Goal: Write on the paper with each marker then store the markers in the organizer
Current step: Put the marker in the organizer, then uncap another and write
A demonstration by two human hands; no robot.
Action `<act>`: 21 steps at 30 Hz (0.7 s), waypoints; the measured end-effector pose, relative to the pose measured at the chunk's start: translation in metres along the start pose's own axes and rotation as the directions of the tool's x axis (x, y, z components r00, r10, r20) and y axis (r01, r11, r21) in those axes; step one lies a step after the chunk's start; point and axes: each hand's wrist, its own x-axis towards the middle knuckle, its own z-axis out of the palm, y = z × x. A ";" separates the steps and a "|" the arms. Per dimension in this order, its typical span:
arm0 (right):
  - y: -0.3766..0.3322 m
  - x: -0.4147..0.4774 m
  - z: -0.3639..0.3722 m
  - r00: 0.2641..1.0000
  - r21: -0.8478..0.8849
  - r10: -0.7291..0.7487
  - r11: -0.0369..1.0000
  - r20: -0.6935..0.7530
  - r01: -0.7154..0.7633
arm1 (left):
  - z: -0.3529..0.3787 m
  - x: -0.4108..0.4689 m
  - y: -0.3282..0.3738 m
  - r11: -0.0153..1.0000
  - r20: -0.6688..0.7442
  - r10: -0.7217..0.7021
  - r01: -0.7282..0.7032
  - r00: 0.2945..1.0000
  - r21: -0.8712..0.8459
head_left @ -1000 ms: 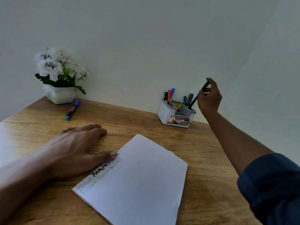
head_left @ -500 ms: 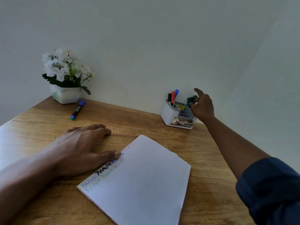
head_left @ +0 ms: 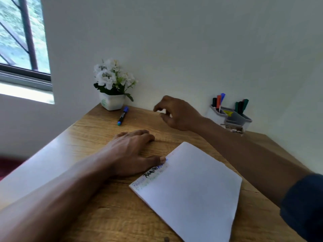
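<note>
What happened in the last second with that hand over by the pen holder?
The right hand dropped its black marker into the organizer, let go, and swung left, empty, toward the blue marker. The left hand stayed at the paper edge.

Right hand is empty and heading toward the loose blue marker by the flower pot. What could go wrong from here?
1. The blue marker lies close beside the flower pot; the open right hand could nudge the pot.
2. A clumsy pinch might roll the marker across the table.
3. Only the left hand's thumb pins the paper; it may shift.
</note>
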 end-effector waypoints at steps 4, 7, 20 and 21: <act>-0.041 0.047 0.025 0.959 -0.288 -0.176 0.928 0.221 0.236 | 0.001 0.001 -0.001 1.000 -0.030 0.011 -0.011 0.999 0.000; -0.055 0.070 0.043 0.946 -0.317 -0.222 0.903 0.237 0.291 | 0.003 0.002 -0.002 1.000 -0.045 0.012 -0.012 0.999 -0.005; -0.051 0.033 0.009 0.951 -0.124 -0.263 0.962 -0.166 0.244 | 0.003 0.000 -0.004 0.999 -0.091 0.054 -0.053 0.994 0.008; -0.052 0.021 -0.001 0.949 -0.011 -0.168 0.985 -0.267 0.172 | 0.004 0.000 -0.004 0.999 -0.093 0.051 -0.051 0.994 0.004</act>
